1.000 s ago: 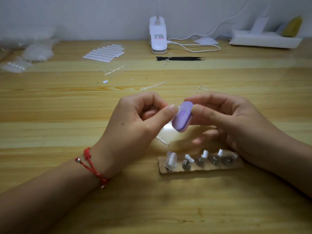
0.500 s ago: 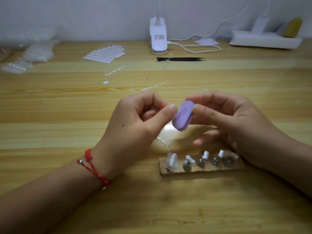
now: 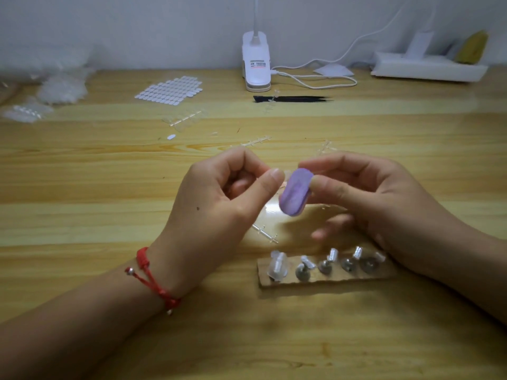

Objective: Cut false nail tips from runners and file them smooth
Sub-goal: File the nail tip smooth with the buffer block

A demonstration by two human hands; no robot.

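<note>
My right hand (image 3: 384, 204) holds a small purple oval file block (image 3: 295, 192) between thumb and forefinger, above the table. My left hand (image 3: 219, 207) pinches a tiny clear nail tip (image 3: 286, 173) at its thumb and fingertip, right beside the block's top edge. The tip is mostly hidden by the fingers. A cardboard strip (image 3: 326, 279) below the hands carries several clear nail tips standing on metal holders. A bare clear runner (image 3: 264, 233) lies on the wood between my hands.
Other runners (image 3: 253, 142) and a strip of tips (image 3: 183, 119) lie farther back. A sheet of white stickers (image 3: 170, 90), bags of tips (image 3: 55, 89), black tweezers (image 3: 293, 99), a white clip lamp (image 3: 256, 67) with cable and a power strip (image 3: 428, 68) line the back.
The purple block has tilted and shifted slightly against the tip between frames. Both hands stay in place.
</note>
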